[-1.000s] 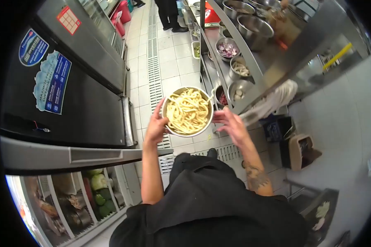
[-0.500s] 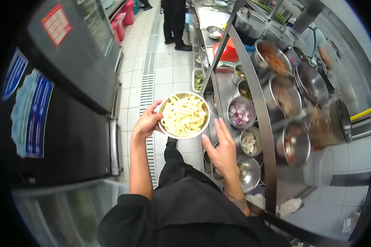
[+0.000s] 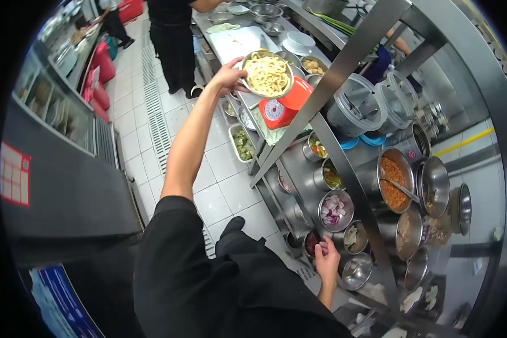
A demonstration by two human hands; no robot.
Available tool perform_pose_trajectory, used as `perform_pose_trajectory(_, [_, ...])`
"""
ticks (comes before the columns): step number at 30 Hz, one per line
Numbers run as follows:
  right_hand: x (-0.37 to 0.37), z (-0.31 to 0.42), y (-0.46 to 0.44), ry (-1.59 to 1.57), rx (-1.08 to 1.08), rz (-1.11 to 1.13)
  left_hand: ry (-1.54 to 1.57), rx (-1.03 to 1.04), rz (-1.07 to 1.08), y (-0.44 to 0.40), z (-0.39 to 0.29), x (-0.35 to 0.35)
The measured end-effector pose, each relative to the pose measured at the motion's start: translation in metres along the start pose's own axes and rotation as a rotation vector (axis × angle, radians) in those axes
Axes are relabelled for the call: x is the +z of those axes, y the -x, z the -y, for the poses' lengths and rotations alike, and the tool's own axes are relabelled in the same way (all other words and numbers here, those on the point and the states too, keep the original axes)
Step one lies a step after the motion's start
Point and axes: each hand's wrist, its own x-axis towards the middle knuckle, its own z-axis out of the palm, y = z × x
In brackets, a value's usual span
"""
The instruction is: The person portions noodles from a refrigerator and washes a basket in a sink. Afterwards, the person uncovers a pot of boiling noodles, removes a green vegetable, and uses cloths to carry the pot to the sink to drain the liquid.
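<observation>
While I am holding the bowl [image 3: 287, 90] out one-handed: I am judging that a level rim and a firm thumb are serving best, since the noodles [image 3: 267, 73] are filling it close to the edge and its weight is hanging off one side.
Red scale [image 3: 274, 111]: the bowl is overlapping it from where I am looking, so I am calling for care here; whether they are touching, I cannot tell.
Left hand [image 3: 228, 78]: I am pinching the bowl's near side, thumb by the rim; its underside is hiding the fingertips.
Bowl: it is lying right of my palm, the cutting board [image 3: 225, 40] lying beyond.
Right hand [image 3: 327, 260]: my fingers are bending loosely, slightly spread, gripping nothing visible, hovering near the dark red food [image 3: 310, 244].
</observation>
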Motion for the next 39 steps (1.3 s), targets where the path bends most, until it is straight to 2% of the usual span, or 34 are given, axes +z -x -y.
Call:
perform_pose_trajectory(4, [0.048,0.045,-0.010,0.008,0.069,0.000,0.025,-0.125,0.063,-0.110,0.035,0.018])
perform_pose_trajectory(9, [0.099,0.047,-0.005,0.019,0.105,-0.057,-0.103,-0.176,0.062,-0.138,0.074,0.022])
perform_pose_trajectory(11, [0.112,0.029,0.003,0.027,0.154,-0.053,-0.176,-0.205,0.161,-0.145,0.086,0.009])
perform_pose_trajectory(14, [0.135,0.029,0.001,0.061,0.204,-0.055,-0.197,-0.166,0.126,-0.166,0.083,-0.005])
perform_pose_trajectory(20, [0.169,0.026,0.011,0.074,0.245,-0.028,-0.194,-0.224,0.223,-0.178,0.078,-0.028])
perform_pose_trajectory(34, [0.175,0.030,-0.001,0.054,0.338,0.031,-0.157,-0.243,0.227,-0.183,0.071,-0.039])
perform_pose_trajectory(39, [0.164,0.027,-0.026,0.100,0.240,-0.005,-0.166,-0.218,0.187,-0.205,0.058,-0.030])
